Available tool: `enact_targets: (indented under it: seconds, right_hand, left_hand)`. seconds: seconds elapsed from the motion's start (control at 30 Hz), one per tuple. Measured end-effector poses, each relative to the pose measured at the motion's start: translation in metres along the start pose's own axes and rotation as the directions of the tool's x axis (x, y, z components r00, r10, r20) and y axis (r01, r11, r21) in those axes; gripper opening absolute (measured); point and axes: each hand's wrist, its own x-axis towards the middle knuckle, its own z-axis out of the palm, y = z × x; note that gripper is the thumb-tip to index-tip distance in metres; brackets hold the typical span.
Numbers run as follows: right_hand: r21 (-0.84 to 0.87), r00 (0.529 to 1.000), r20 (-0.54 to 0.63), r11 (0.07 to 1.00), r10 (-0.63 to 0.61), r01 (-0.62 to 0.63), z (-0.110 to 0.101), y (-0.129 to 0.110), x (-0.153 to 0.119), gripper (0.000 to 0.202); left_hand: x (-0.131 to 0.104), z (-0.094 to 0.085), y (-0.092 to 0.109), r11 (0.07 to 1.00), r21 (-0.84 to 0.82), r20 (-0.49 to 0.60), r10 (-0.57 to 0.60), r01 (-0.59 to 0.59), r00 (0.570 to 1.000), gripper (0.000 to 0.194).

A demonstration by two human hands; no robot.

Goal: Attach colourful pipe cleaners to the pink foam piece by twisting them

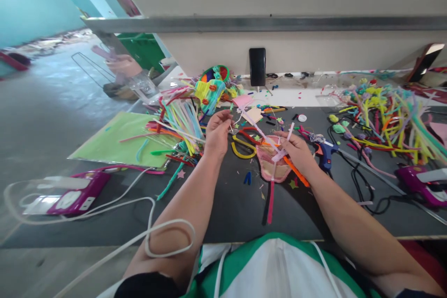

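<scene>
My right hand point(296, 149) is closed on pale lilac pipe cleaners point(278, 154) that cross one another. One long strand runs from there up and left toward my other hand. My left hand point(218, 132) is raised in a pinch; a thin pale line shows at its fingertips, too fine to name. Beneath the right hand lies a pink-edged, beige padded piece point(272, 172). An orange pipe cleaner point(296, 171) slants out below the right fingers, and a dark pink strip point(270, 202) points toward me. A bent yellow pipe cleaner point(243, 154) lies between my hands.
Bundles of pipe cleaners lie left point(185, 123) and right point(377, 121). A blue glue gun point(326, 154) with black cords rests right of my hand. A phone point(257, 67) leans at the back. Purple power strips point(80, 193) flank the table; a white cable crosses my left forearm.
</scene>
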Motion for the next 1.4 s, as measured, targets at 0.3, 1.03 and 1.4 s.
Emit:
enact_targets:
  seconds: [0.3, 1.03, 1.4]
  right_hand:
    - [-0.003, 0.994, 0.100, 0.999, -0.052, 0.052, 0.008, 0.007, -0.002, 0.033]
    - [0.530, 0.938, 0.226, 0.776, 0.261, -0.343, 0.005, 0.015, 0.011, 0.007]
    - [0.526, 0.939, 0.201, 0.777, 0.280, -0.345, 0.002, 0.011, 0.011, 0.006]
  left_hand:
    - [0.005, 0.034, 0.072, 0.474, 0.653, 0.488, 0.332, -0.590, 0.807, 0.025]
    - [0.025, 0.095, 0.050, 0.253, 0.377, 0.874, -0.415, -0.891, 0.252, 0.016]
    - [0.014, 0.102, 0.047, 0.112, 0.227, 0.914, -0.366, -0.967, 0.172, 0.024]
